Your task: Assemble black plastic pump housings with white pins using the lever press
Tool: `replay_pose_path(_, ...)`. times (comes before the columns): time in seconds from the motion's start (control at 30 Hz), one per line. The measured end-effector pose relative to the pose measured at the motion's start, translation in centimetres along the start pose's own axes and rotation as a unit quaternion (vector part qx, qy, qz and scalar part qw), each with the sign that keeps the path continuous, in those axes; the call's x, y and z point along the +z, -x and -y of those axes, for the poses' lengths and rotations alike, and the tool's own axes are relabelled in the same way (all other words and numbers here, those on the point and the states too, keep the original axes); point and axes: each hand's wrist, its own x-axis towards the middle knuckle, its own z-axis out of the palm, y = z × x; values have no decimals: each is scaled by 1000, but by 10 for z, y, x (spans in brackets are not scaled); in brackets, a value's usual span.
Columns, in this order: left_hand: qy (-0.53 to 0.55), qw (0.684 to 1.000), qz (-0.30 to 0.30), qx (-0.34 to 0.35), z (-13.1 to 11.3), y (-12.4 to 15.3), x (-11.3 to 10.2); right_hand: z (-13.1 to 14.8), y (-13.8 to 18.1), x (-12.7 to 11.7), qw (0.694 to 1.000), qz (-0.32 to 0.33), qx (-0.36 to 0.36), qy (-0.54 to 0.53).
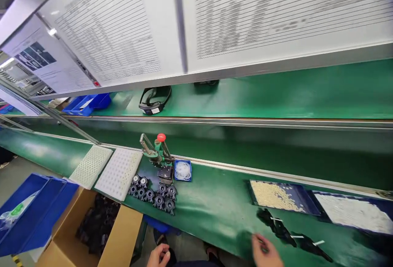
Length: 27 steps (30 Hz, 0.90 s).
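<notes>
My left hand (159, 255) is at the bottom, in front of the bench edge, its fingers curled in and nothing visible in them. My right hand (267, 252) hovers over the bench's front edge, fingers closed; a small dark thing seems to show between them, too unclear to name. Just right of it lies a row of black parts (282, 231) with white pins sticking out. Behind these are a tray of small cream pieces (273, 195) and a tray of white pieces (353, 211). Several black round parts (159, 197) stand grouped to the left.
A hand press with a red knob (161, 137) stands behind the round parts, beside a blue box of white rings (183, 170). Two white perforated trays (118, 173) lie left. An open carton (70, 234) and blue bin (37, 213) stand below. A shelf (276, 95) overhangs the bench.
</notes>
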Motion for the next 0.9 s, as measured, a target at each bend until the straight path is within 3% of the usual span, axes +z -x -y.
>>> replay_pose_path(0.1, 9, 1000, 7, 8, 22, -5, -30, 58, 23, 96, 990, 114, -78, -22)
replay_pose_path(0.2, 6, 1000, 13, 16, 38, -12, -71, 116, 26, 178, 975, 169, -142, 7)
replay_pose_path(0.3, -3, 999, 8, 34, 49, -19, -115, 166, 5, 234, 969, 167, -162, 79)
replay_pose_path(0.37, 0, 999, -6, 45, 53, -26, -142, 188, -14, 256, 966, 156, -157, 132)
replay_pose_path(0.5, 16, 998, -15, 54, 50, -46, -175, 207, -49, 267, 950, 179, -156, 205)
replay_pose_path(0.6, 42, 997, -26, 53, 34, -61, -183, 208, -62, 260, 939, 206, -176, 213)
replay_pose_path(0.77, 69, 994, -71, 57, -2, -92, -165, 205, -77, 251, 946, 212, -198, 142)
replay_pose_path(0.9, 54, 994, -56, 78, -27, -127, -141, 199, -89, 251, 971, 165, -169, 41)
